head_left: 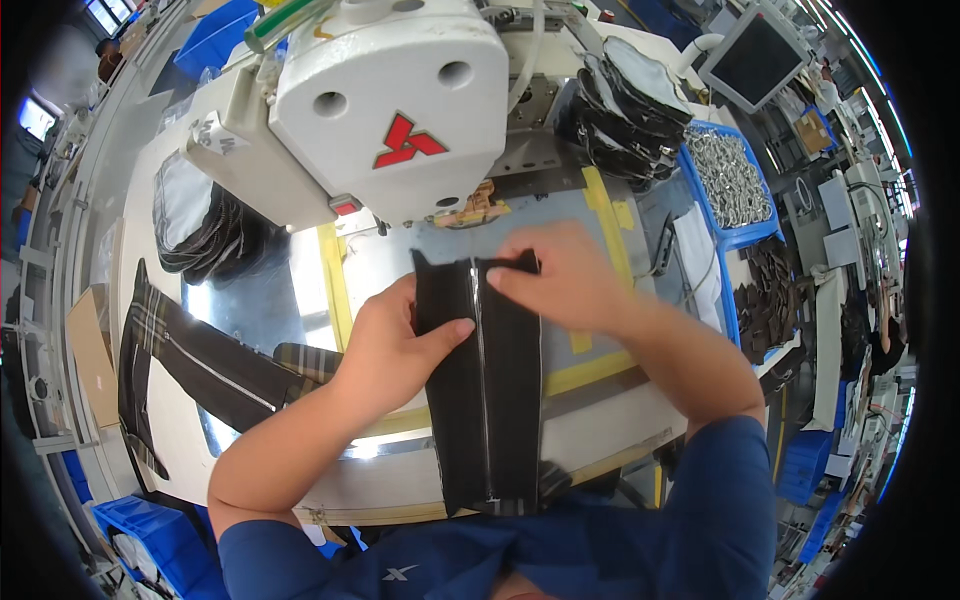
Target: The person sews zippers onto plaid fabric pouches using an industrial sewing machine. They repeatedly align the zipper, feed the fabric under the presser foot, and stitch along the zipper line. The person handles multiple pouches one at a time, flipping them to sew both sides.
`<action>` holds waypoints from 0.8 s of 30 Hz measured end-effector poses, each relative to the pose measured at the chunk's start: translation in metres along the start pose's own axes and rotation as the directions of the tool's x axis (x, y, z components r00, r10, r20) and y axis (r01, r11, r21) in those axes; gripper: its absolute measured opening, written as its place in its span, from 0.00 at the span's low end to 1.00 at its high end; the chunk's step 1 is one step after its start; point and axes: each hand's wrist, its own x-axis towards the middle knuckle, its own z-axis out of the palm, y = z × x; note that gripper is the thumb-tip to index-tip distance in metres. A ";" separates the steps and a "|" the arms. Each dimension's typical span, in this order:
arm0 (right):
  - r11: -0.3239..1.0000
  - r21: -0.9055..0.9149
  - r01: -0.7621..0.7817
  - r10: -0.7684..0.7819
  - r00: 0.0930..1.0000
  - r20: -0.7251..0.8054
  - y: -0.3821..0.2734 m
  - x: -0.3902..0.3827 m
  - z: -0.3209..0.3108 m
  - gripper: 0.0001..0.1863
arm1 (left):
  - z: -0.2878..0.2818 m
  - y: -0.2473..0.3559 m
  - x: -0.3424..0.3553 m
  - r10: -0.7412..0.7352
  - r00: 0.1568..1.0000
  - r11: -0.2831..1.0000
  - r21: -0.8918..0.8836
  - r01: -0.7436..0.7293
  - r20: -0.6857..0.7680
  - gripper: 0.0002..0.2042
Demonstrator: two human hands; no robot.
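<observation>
Between my hands a long black fabric piece [510, 390] with a zipper [481, 380] down its middle hangs toward me over the table's front edge. My left hand [395, 335] grips its left side, thumb lying on top beside the zipper and fingers tucked underneath. At the upper right corner my right hand [565, 275] pinches the fabric, thumb and fingers pressed together. Just beyond the fabric's far end stands the white sewing machine head [400, 110]. Beneath lies a metal plate [395, 265] bordered with yellow tape.
To the left are more dark zippered fabric pieces [215, 360] and a stack of dark pieces [205, 220]. A second stack [630, 110] stands at the back right. Beside it, a blue bin [735, 185] holds many metal zipper pulls. A monitor [757, 55] stands behind.
</observation>
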 end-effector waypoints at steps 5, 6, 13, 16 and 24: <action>0.967 -0.253 0.043 -0.051 0.998 -0.028 0.041 0.039 0.002 0.15 | 0.005 0.036 0.011 0.009 0.998 0.528 0.847 -0.063 0.068 0.38; 0.962 -0.268 0.049 -0.058 0.998 -0.029 0.045 0.045 0.004 0.15 | 0.004 0.034 0.012 0.193 0.972 0.408 0.889 -0.207 0.137 0.39; 0.949 -0.280 -0.147 0.163 0.986 0.035 0.026 0.049 0.000 0.18 | 0.010 -0.007 0.038 0.481 0.799 0.241 0.822 -0.516 0.361 0.48; 0.932 -0.352 -0.083 0.051 0.994 -0.100 0.042 0.046 0.008 0.14 | 0.007 -0.003 0.042 0.457 0.805 0.272 0.803 -0.531 0.378 0.48; 0.936 -0.250 -0.249 0.277 0.958 0.080 0.016 0.054 -0.007 0.16 | 0.005 -0.001 0.047 0.441 0.818 0.316 0.789 -0.527 0.369 0.49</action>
